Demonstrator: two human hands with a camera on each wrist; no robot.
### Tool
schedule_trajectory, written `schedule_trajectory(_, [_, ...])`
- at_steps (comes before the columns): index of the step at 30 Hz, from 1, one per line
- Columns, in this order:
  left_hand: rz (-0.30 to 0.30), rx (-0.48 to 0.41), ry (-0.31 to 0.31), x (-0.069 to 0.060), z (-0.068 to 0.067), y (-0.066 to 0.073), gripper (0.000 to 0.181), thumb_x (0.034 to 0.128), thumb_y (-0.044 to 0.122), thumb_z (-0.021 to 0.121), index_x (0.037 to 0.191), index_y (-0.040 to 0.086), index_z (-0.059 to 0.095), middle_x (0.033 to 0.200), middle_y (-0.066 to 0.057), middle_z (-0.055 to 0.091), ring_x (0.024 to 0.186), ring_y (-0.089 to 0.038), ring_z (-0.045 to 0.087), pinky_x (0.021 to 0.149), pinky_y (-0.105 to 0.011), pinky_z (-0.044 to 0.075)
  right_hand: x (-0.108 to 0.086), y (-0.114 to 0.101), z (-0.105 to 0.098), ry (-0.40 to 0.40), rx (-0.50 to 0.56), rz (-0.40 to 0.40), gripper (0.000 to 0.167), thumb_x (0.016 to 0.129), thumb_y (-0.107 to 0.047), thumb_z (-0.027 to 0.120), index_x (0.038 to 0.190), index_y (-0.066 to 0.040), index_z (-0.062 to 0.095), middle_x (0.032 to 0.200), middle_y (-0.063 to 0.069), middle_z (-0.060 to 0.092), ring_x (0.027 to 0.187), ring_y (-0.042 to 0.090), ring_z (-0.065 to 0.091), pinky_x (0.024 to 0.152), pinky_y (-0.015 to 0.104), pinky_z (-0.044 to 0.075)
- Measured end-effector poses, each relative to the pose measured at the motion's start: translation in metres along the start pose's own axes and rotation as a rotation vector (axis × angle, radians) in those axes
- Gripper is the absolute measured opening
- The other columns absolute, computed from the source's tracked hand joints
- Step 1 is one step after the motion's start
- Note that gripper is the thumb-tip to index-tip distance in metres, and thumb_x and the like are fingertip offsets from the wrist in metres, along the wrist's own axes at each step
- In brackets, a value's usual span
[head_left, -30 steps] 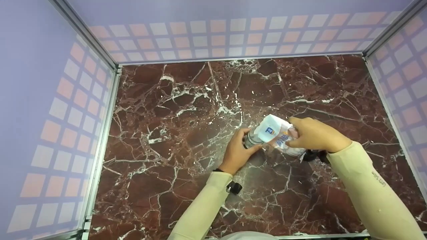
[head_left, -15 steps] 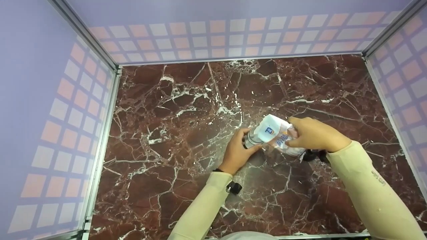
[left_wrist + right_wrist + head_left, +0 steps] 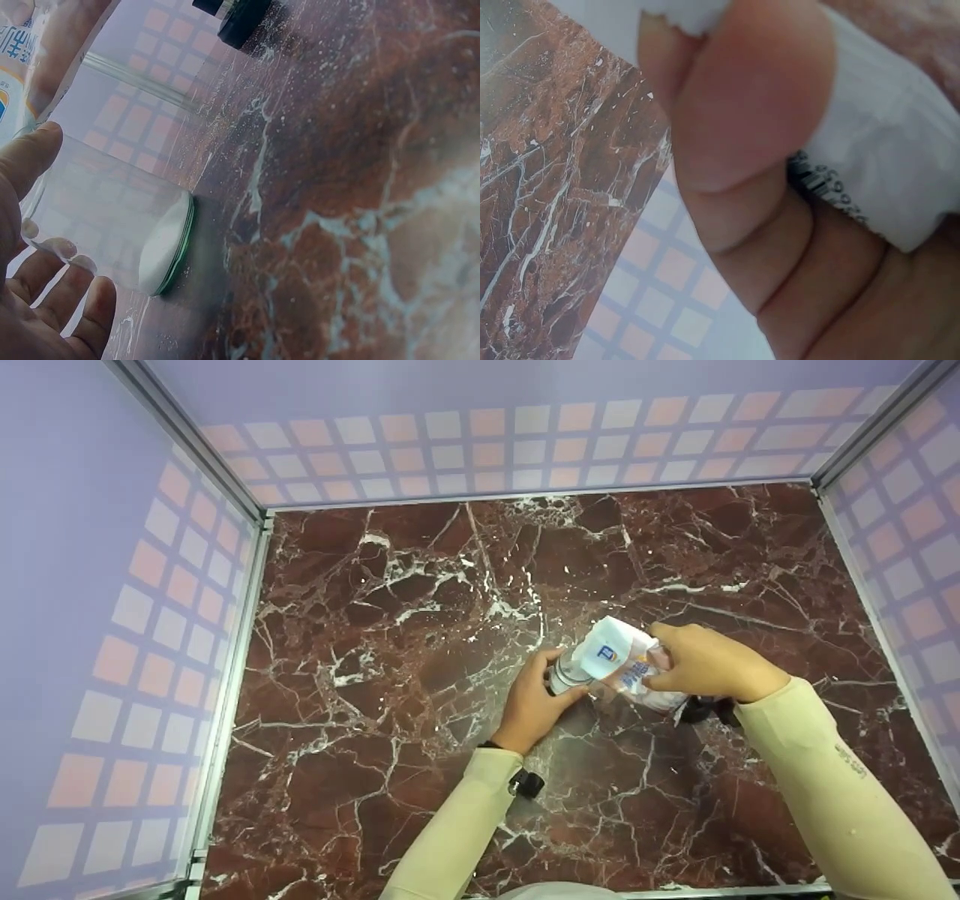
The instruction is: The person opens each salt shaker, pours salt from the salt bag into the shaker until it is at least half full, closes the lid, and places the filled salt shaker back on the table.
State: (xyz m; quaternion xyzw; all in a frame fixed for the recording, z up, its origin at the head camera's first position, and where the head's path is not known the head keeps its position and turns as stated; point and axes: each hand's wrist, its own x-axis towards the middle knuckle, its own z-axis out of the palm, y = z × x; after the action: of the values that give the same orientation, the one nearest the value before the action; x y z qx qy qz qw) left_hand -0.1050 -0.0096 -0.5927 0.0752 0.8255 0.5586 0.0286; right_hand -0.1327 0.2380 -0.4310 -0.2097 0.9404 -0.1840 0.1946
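Observation:
In the head view the left hand (image 3: 534, 701) grips a clear glass jar (image 3: 570, 673), fingers and thumb curled round it. The left wrist view shows white material on the bottom of the tilted jar (image 3: 112, 202), beside the left hand (image 3: 52, 247). A white plastic bag with blue print (image 3: 626, 660) lies over the jar's mouth, tilted. The right hand (image 3: 705, 664) pinches the bag's other end. Up close, the right hand (image 3: 757, 150) curls round the bag (image 3: 885, 127), where part of a barcode shows. The jar's mouth is hidden by the bag.
The hands are over a dark red marble-patterned table (image 3: 360, 780). White specks (image 3: 510, 585) are scattered on it beyond the hands. Pale purple walls with pink and white squares (image 3: 491, 450) stand at the back and both sides.

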Motion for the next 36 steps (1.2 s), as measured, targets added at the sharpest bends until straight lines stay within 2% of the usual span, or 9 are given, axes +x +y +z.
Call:
schedule_trajectory(5, [0.015,0.001,0.004,0.0001,-0.0002,-0.0010,0.066,0.0830,0.038,0.087,0.138,0.019,0.057,0.123,0.004,0.063,0.109,-0.010,0.063,0.091,-0.032,0.056,0.0013,0.0009,0.0011,0.006,0.002,-0.006,0.035,0.078,-0.020,0.081,0.085,-0.015,0.047,0.067,-0.004,0.049,0.059,0.016,0.047,0.059,0.034,0.042])
schedule_trajectory(23, [-0.006,0.025,0.006,0.0004,-0.0002,-0.0006,0.068,0.0815,0.040,0.087,0.139,0.021,0.057,0.124,0.005,0.064,0.109,-0.009,0.063,0.093,-0.031,0.054,0.0014,-0.0003,-0.0009,0.002,-0.018,-0.001,0.034,0.078,-0.021,0.081,0.085,-0.015,0.048,0.068,-0.004,0.050,0.059,0.017,0.049,0.058,0.034,0.042])
schedule_trajectory(36, [-0.008,0.015,0.003,-0.0002,-0.0001,0.0016,0.065,0.0827,0.033,0.088,0.138,0.020,0.057,0.122,0.005,0.063,0.108,-0.009,0.063,0.092,-0.033,0.054,0.0016,-0.0014,-0.0008,-0.003,-0.030,-0.005,0.033,0.079,-0.021,0.079,0.084,-0.015,0.047,0.067,-0.004,0.049,0.059,0.016,0.046,0.059,0.034,0.041])
